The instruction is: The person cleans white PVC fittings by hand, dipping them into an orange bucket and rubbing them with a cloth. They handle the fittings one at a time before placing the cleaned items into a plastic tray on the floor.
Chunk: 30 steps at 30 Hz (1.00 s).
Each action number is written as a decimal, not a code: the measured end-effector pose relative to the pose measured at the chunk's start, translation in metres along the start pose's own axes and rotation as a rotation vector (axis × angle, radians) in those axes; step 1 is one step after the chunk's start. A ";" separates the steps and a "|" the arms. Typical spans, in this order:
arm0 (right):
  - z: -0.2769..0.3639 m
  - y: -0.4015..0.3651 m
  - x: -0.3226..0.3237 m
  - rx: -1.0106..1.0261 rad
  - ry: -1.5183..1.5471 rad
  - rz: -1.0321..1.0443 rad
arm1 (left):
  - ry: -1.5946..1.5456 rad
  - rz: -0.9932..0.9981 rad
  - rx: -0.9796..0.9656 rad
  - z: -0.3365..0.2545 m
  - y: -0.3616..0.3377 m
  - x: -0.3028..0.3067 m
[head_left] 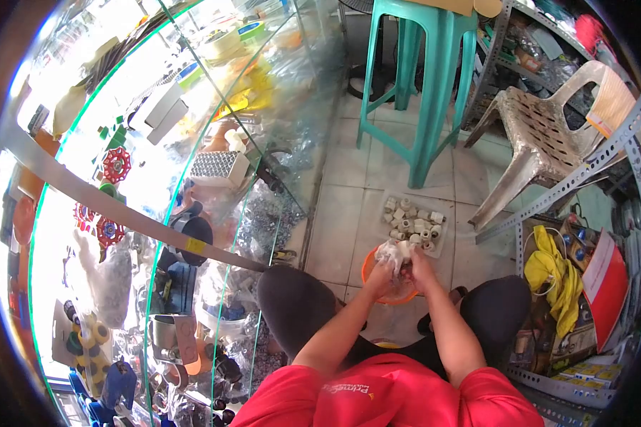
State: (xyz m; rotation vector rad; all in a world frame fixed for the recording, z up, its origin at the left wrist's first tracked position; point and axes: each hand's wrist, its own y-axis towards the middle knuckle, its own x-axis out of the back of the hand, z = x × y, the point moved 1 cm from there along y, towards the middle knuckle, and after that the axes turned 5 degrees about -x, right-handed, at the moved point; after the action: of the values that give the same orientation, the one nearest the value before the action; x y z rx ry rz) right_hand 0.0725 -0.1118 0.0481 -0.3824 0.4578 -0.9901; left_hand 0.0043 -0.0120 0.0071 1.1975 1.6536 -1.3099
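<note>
Red shirt [384, 391] fills the frame at 6 o'clock, with the person's dark-clad knees spread to either side, which leaves room on the floor [342, 220] between them. Both forearms reach forward to the centre. There the left hand [379, 279] and right hand [417, 267] meet on a white bundle [394, 252], which looks like crumpled plastic or cloth with pale pieces in it. Each grip seems pressed together around it from its own side, though the fingers are too small to make out singly.

The bundle hangs directly over an orange bowl [369, 265] on the tiles, probably so that anything slipping loose lands inside. Just beyond, toward 12 o'clock, a flat tray [441, 245] holds white pipe fittings [413, 222] stood close together, within easy reach of both hands.

A glass display case [214, 142] crowded with hardware runs along 9 o'clock. A teal stool [434, 85] stands at 12 o'clock and a beige plastic chair [541, 135] at 2 o'clock. Metal shelving [570, 178] at 3 o'clock holds something yellow [555, 274].
</note>
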 end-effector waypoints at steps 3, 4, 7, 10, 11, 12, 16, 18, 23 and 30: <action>-0.024 0.011 -0.006 0.395 -0.521 -0.084 | 0.280 -0.203 -0.187 0.001 -0.007 -0.020; -0.021 0.000 -0.012 0.409 -0.603 -0.145 | 0.370 -0.245 -0.240 0.001 -0.010 -0.025; -0.018 -0.012 -0.027 0.483 -0.711 -0.236 | 0.853 -0.291 -0.242 -0.009 -0.020 -0.043; -0.014 -0.010 -0.026 0.377 -0.500 -0.136 | 1.291 -0.238 -0.244 -0.019 -0.029 -0.054; -0.025 0.001 -0.016 0.300 -0.419 -0.135 | 1.194 -0.199 -0.345 -0.011 -0.031 -0.055; -0.039 0.015 -0.004 0.224 -0.338 -0.134 | 1.095 -0.158 -0.444 -0.001 -0.033 -0.054; -0.052 0.033 0.008 0.274 -0.435 -0.216 | 1.568 -0.070 -0.656 0.026 -0.002 0.014; -0.033 0.007 -0.010 0.450 -0.556 -0.302 | 1.629 -0.278 -0.517 0.019 -0.018 -0.007; -0.018 -0.010 -0.021 0.369 -0.697 -0.172 | 0.614 -0.158 -0.303 0.000 -0.017 -0.018; -0.055 0.032 0.008 0.135 -0.190 -0.300 | 1.641 0.153 -0.826 0.018 -0.011 0.001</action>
State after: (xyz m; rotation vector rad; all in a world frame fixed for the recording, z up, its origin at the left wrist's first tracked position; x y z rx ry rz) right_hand 0.0697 -0.1084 -0.0162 -0.4264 0.1624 -1.2545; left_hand -0.0069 -0.0296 0.0050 1.7931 2.5332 0.8822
